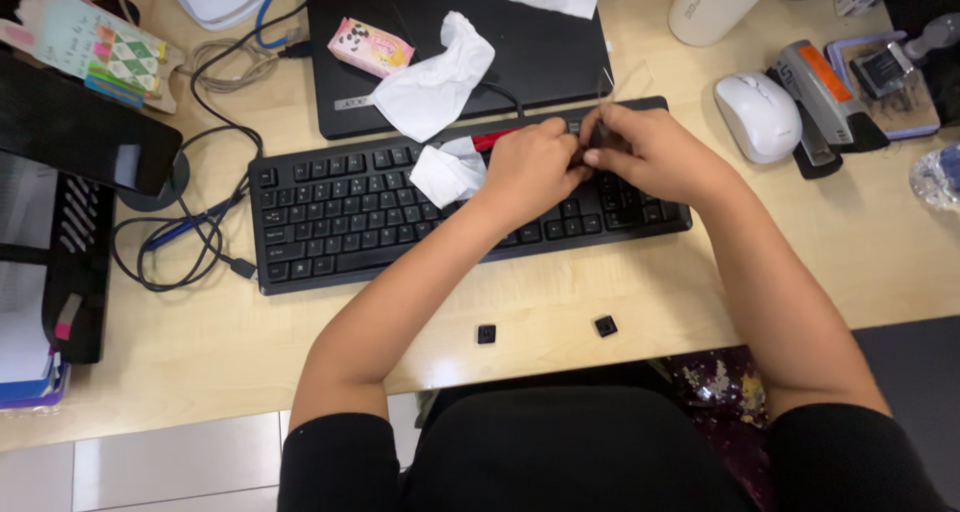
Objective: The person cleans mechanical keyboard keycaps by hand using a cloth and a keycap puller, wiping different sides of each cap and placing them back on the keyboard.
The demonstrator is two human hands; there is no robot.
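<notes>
Left hand: the left hand (530, 167) is curled nearly closed over the right part of the keyboard; a crumpled tissue (447, 170) is tucked against its outer edge; whether it is gripped or only touched cannot be told.
Right hand: the right hand (650, 152) is met fingertip to fingertip with the left; its fingers are pinched on something small and dark; what it is cannot be made out.
Keyboard: the black keyboard (340, 207) is laid with its long axis running left to right across the desk, slightly tilted up at the right end; both hands are set directly above its right third, so neither is clearly nearer.
Loose keys: two small black keycaps (486, 333) and (605, 325) are left on the bare desk, just nearer the body than the keyboard, apart from each other and from both hands.
Around: a larger crumpled tissue (432, 67) is spread on the closed laptop (540, 42) behind the keyboard; a white mouse (757, 115) is placed to the right, well apart from the right hand.
Containers: a black tray (75, 272) at the far left is seen holding papers; its contents are otherwise unclear.
</notes>
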